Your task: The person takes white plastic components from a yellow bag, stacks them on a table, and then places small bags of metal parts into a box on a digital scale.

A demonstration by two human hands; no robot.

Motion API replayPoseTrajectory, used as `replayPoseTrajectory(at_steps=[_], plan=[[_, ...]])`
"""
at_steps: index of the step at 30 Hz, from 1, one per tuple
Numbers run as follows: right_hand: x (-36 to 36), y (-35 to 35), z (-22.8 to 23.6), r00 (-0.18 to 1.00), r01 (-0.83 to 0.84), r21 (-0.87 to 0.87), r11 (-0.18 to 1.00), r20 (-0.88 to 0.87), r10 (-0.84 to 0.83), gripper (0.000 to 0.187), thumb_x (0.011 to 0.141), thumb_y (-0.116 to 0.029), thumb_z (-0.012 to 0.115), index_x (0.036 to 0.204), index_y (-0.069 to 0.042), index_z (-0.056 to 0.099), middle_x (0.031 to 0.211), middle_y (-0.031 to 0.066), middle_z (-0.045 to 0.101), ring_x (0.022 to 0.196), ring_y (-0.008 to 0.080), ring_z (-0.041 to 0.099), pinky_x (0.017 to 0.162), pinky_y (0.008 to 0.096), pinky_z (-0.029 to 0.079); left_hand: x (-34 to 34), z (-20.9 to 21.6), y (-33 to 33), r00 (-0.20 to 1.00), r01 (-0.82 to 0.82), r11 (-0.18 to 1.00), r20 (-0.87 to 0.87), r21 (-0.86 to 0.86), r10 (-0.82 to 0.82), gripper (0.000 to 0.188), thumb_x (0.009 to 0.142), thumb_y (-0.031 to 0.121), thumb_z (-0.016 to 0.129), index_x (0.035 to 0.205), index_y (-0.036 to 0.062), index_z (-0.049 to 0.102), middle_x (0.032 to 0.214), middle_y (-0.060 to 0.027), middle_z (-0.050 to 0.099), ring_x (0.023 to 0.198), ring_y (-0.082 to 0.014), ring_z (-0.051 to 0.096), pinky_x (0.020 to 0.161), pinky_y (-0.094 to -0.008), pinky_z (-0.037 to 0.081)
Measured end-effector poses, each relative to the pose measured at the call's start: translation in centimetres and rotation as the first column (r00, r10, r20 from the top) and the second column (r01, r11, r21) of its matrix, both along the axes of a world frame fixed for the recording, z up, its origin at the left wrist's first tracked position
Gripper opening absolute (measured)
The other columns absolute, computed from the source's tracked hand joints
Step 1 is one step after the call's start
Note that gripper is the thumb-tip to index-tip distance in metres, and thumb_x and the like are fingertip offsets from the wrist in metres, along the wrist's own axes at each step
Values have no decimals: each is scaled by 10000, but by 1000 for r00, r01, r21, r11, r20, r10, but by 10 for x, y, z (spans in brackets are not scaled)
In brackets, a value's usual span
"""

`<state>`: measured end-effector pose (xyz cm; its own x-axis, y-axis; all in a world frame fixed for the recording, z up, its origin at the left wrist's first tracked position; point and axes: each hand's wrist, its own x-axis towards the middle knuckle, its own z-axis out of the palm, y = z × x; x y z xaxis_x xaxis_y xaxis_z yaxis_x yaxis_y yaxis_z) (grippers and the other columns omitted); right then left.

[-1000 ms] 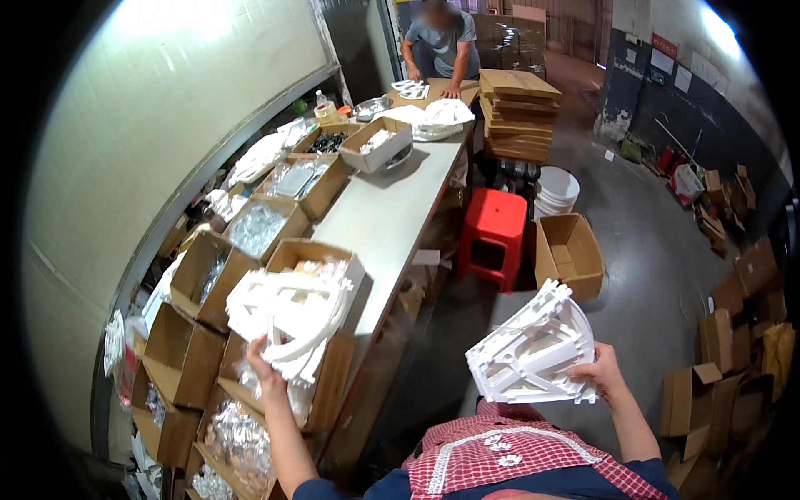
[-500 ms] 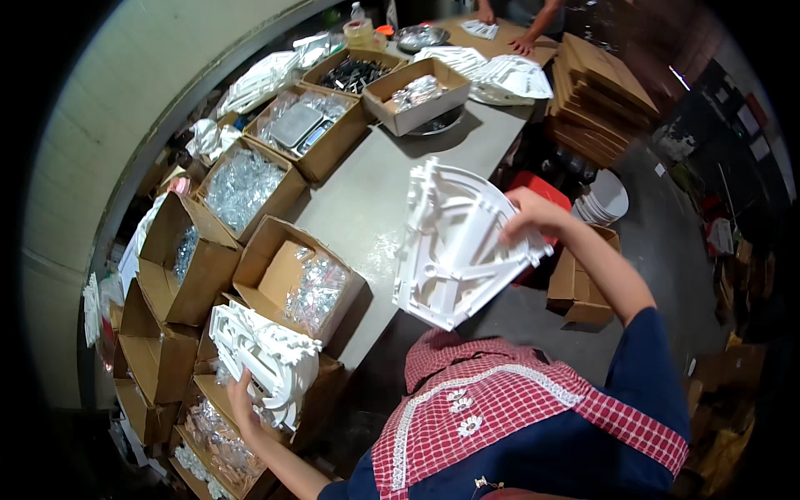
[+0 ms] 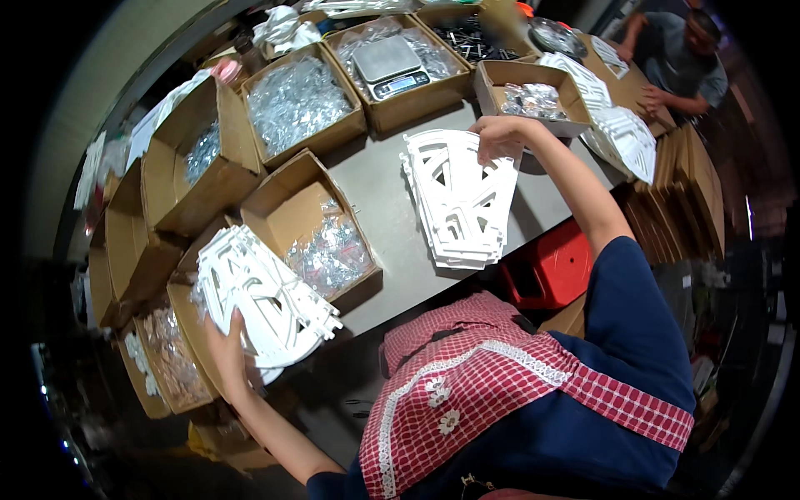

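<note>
At the left, my left hand (image 3: 227, 354) is closed on the edge of a stack of white fan-shaped plastic frames (image 3: 265, 292), beside an open carton of small clear bags of hardware (image 3: 331, 258). Fingers curled over its upper right corner, my right hand (image 3: 502, 137) grips a second stack of similar white frames (image 3: 462, 196), which lies over the grey table (image 3: 379, 225). Both stacks have curved rims and cut-out openings. Whether the right stack rests fully on the tabletop I cannot tell.
Cardboard boxes of clear bags (image 3: 300, 104) line the far left side; a small scale (image 3: 388, 62) sits on one. More white frames (image 3: 625, 137) lie at the far right. Another person (image 3: 683, 67) works there, near stacked flat cardboard (image 3: 679, 196). A red stool (image 3: 550, 267) stands by the table.
My view has turned to the right. The right stack, tilted near the table's edge before, now lies flatter over the tabletop. Both hands keep hold of their stacks.
</note>
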<state>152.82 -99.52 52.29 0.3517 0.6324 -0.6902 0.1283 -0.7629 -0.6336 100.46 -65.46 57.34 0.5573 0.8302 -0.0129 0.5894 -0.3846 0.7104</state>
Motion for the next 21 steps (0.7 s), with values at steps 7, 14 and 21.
replayPoseTrajectory(at_steps=[7, 14, 21], plan=[[-68, 22, -55, 547, -392, 349, 851, 832, -89, 490, 745, -66, 584, 1235, -59, 573, 1355, 215, 471, 1227, 385, 472, 1049, 471, 373, 71, 6, -87, 986, -100, 674, -18, 732, 166, 454, 848, 96, 543, 1280, -26, 480, 1330, -213, 488, 1266, -381, 415, 1065, -492, 286], [-95, -7, -69, 600, -383, 505, 773, 772, -207, 315, 829, -71, 544, 1132, -48, 626, 1376, 210, 459, 1335, 404, 350, 1116, 526, 245, 245, -41, -212, 870, 464, 708, -125, 533, -476, 403, 810, 69, 622, 1199, 20, 525, 1180, -173, 550, 1121, -359, 503, 957, -432, 409], [-96, -6, -88, 598, -435, 587, 683, 755, -267, 311, 778, -96, 564, 1061, 1, 647, 1356, 253, 457, 1335, 407, 348, 1120, 541, 232, 296, -93, -204, 750, 635, 503, -311, 587, -584, 484, 690, 13, 621, 1162, 28, 513, 1107, -184, 533, 1012, -388, 505, 861, -455, 450]])
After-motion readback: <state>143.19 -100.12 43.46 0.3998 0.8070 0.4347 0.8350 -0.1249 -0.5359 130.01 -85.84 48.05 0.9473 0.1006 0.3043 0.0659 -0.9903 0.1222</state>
